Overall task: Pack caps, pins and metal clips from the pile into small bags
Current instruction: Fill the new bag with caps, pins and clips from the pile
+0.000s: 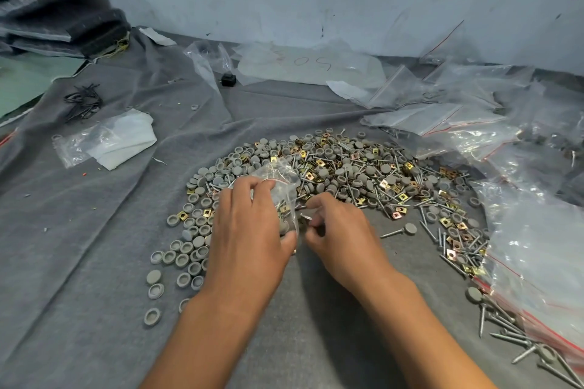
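both hands work close: left hand (249,224) grips small bag (278,180), right hand (338,230) pinches something indistinct.

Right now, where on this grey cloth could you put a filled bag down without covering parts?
Bare grey cloth lies left of the caps, below the white folded bag. Another bare patch sits between the forearms. It is crowded ahead, where the pile spreads, and right, under the plastic bags.

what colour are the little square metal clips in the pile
Gold-yellow, some tinged pink: the square metal clips show best in the head view.
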A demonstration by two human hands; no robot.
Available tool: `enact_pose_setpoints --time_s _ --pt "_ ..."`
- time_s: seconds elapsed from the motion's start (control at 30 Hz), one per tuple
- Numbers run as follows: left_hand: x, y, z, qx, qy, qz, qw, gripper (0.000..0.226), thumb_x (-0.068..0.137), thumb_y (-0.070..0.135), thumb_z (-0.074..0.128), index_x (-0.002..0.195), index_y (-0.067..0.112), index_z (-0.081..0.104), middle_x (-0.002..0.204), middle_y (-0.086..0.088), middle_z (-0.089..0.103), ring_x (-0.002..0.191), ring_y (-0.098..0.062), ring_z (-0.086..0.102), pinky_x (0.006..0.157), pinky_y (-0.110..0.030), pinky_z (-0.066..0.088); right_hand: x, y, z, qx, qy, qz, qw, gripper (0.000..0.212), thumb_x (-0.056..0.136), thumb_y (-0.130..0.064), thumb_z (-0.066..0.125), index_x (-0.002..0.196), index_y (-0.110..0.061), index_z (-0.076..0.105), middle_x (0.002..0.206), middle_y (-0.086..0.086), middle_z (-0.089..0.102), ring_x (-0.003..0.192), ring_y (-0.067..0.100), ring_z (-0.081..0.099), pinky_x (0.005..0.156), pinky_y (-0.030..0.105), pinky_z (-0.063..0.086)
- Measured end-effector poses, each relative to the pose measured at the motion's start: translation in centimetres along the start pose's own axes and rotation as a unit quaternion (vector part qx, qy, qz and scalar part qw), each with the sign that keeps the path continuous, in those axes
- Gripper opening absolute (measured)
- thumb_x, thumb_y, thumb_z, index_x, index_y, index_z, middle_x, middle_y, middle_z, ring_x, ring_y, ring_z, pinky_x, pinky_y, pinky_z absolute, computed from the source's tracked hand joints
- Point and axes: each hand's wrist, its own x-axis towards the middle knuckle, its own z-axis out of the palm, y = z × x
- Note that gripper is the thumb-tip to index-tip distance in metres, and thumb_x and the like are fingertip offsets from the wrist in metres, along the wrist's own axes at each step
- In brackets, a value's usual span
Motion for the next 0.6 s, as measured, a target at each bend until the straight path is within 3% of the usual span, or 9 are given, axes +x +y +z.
enact_pose_setpoints --time_s 0.1,0.23,0.3,0.43,0.57,0.6 --pt "0.01 0.06 0.0 0.001 0.0 0.001 1.0 0.08 0.074 0.039 0.084 0.142 0.018 0.047 0.132 0.001 0.044 0.121 -0.019 0.041 0.106 -0.036 0.041 -0.11 0.77 -0.73 -0.009 -0.022 -0.03 0.999 0.016 0.091 -0.021 0.06 0.102 -0.031 0.067 0.095 -0.008 0.063 0.096 0.02 0.059 0.083 0.04 0.05" --pt "-0.07 0.13 0.02 0.003 0.001 0.004 1.0 0.081 0.075 0.043 0.083 0.143 0.019 0.045 0.132 0.002 0.043 0.121 -0.017 0.039 0.107 -0.034 0.04 -0.24 1.0 -0.66 -0.018 -0.019 -0.056 0.998 0.009 0.097 -0.025 0.055 0.097 -0.031 0.062 0.094 -0.01 0.054 0.096 0.016 0.051 0.082 0.037 0.045" --pt "-0.12 0.07 0.02 0.005 0.001 0.006 1.0 0.081 0.076 0.042 0.082 0.143 0.019 0.045 0.132 0.002 0.043 0.121 -0.016 0.039 0.107 -0.034 0.039 -0.21 1.1 -0.68 -0.011 -0.021 -0.056 0.998 0.008 0.098 -0.026 0.054 0.102 -0.03 0.06 0.097 -0.012 0.052 0.101 0.016 0.05 0.088 0.036 0.044" --pt "-0.05 -0.01 0.03 0.003 -0.002 0.0 1.0 0.08 0.076 0.042 0.082 0.143 0.019 0.045 0.132 0.001 0.043 0.122 -0.017 0.04 0.106 -0.034 0.04 -0.46 0.77 -0.75 -0.044 -0.042 -0.097 0.993 0.029 0.093 -0.033 0.059 0.122 -0.039 0.058 0.114 -0.014 0.053 0.11 0.012 0.045 0.098 0.035 0.041" --pt "-0.02 0.07 0.07 0.006 -0.002 0.001 1.0 0.079 0.076 0.041 0.082 0.142 0.017 0.046 0.131 0.0 0.044 0.12 -0.019 0.041 0.105 -0.035 0.04 -0.27 0.46 -0.65 -0.058 -0.051 -0.128 0.989 0.007 0.095 -0.037 0.061 0.098 -0.041 0.056 0.103 -0.013 0.052 0.105 0.016 0.047 0.089 0.035 0.041" --pt "0.01 0.07 0.07 0.006 -0.003 0.001 1.0 0.079 0.076 0.041 0.082 0.142 0.018 0.046 0.131 0.0 0.044 0.119 -0.018 0.041 0.105 -0.035 0.04 -0.21 0.53 -0.63 -0.053 -0.053 -0.128 0.989 0.014 0.096 -0.037 0.061 0.092 -0.042 0.049 0.099 -0.013 0.049 0.103 0.017 0.047 0.086 0.035 0.04"
